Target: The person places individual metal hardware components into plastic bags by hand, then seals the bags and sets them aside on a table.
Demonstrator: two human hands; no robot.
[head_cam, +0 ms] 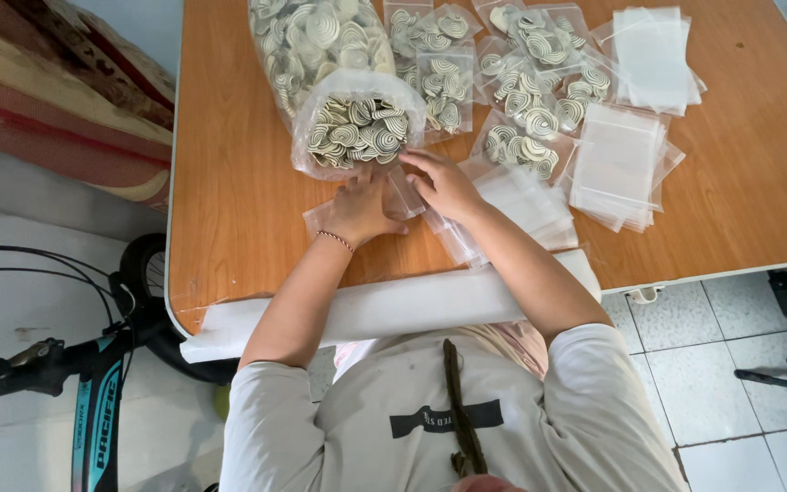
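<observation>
A wooden desk (229, 182) with a pale edge is seen. A large clear bag of spiral discs (330, 82) is laid at 11 o'clock. Small filled pouches (521, 91) are spread at 12 to 1 o'clock, empty clear pouches (621, 164) at 2 o'clock, and a white roll (393, 305) along the 6 o'clock edge.
</observation>
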